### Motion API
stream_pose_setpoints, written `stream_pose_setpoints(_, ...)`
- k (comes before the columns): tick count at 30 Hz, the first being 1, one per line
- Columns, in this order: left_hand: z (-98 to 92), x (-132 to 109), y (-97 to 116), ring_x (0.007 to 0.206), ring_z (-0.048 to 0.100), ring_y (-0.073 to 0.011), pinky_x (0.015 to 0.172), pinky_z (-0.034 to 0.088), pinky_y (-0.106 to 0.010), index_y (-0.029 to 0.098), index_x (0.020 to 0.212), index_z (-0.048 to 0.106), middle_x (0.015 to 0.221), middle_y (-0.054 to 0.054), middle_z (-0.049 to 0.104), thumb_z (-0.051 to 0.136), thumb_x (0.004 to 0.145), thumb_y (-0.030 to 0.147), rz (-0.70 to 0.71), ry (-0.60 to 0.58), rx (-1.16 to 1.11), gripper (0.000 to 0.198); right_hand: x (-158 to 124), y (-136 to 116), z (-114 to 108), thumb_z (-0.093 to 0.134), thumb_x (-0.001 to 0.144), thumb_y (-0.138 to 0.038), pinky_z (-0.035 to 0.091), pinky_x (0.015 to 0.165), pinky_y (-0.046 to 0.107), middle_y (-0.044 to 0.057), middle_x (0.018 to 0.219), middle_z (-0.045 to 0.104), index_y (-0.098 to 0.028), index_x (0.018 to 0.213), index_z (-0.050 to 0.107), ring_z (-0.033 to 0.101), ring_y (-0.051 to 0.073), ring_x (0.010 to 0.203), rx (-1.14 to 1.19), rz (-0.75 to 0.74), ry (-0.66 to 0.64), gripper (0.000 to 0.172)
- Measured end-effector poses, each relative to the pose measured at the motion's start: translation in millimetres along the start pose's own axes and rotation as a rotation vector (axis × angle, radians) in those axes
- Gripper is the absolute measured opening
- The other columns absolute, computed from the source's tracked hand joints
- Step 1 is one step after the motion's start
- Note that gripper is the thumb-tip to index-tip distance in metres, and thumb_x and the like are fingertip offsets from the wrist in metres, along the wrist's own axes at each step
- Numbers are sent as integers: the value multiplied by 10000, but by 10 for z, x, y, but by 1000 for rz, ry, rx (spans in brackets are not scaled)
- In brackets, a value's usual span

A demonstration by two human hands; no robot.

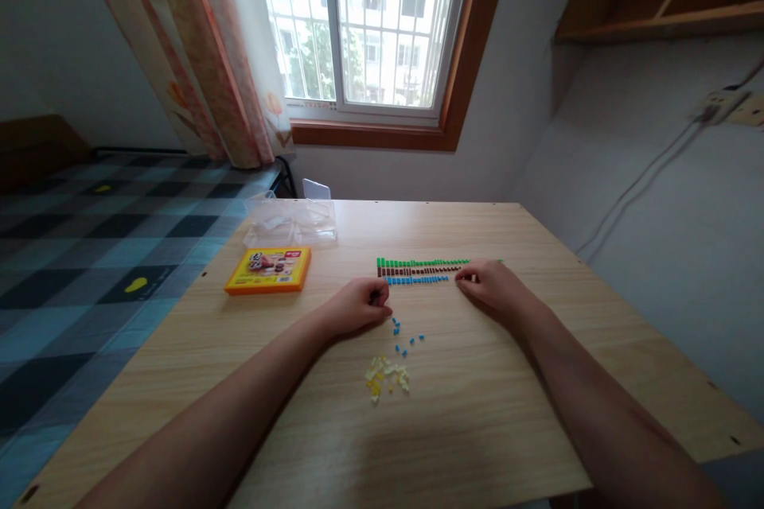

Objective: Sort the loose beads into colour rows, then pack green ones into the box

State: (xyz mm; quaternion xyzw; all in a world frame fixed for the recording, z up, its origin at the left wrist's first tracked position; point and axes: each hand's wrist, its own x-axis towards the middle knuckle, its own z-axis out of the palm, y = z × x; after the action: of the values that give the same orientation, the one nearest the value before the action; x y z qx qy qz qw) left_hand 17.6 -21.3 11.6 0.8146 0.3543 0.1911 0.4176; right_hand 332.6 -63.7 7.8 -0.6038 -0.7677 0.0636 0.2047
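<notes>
Three rows of tiny pieces lie across the table: a green row [423, 262] at the back, a dark brown row [418, 272] in the middle, and a blue row [415, 281] in front. My left hand [358, 306] rests by the blue row's left end with its fingers curled closed. At the right end of that row, my right hand [493, 282] has thumb and finger pinched together on the tabletop. Anything inside either hand is hidden or too small to name. Several loose blue pieces [411, 341] are scattered nearer me, to the right of my left hand.
Pale and bright yellow pieces [387, 375] lie in a loose pile toward me. An orange-yellow box [268, 270] sits on the left of the wooden table [507, 429], with a clear plastic case [292, 223] behind it. A checked bed [149, 231] stands left of the table.
</notes>
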Motion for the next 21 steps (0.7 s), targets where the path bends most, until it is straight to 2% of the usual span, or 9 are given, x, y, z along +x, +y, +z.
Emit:
stream_pose_setpoints(7, 13, 0, -23, 611, 373, -116, 564, 270, -255, 205, 633, 399, 622, 56, 421, 614, 671, 283, 1, 6, -17, 232, 80, 69, 143, 620, 887, -259, 484, 768, 285, 48, 927, 772, -221, 915, 805, 688, 203, 840, -21, 63, 12, 191)
stream_pose_setpoints(21, -7, -4, 22, 619, 377, -118, 572, 273, -256, 202, 632, 401, 623, 54, 422, 616, 668, 284, -15, -10, -4, 233, 86, 118, 174, 628, 892, -265, 502, 781, 292, 44, 914, 768, -226, 938, 802, 687, 200, 840, -7, 27, 56, 185)
